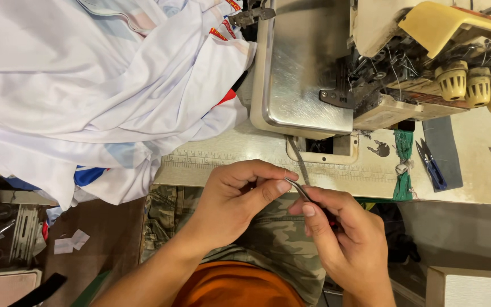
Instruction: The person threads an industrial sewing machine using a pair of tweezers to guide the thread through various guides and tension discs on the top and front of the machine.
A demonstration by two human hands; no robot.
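Tweezers [298, 187]: thin bent metal, held over the lap just below the counter [336, 170] edge. Judged light, stiff, springy, slick; best taken at mid-shank. Left hand [237, 196] has its grip pinched together on the tip end; right hand [342, 233] is clamped on the rear end. Sewing machine [336, 62] sits near beyond, white cloth [86, 85] piled left, blue snips [430, 165] right. Open room only above the lap.

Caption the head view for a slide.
Both hands, left hand and right hand, pinch metal tweezers before an overlock sewing machine.
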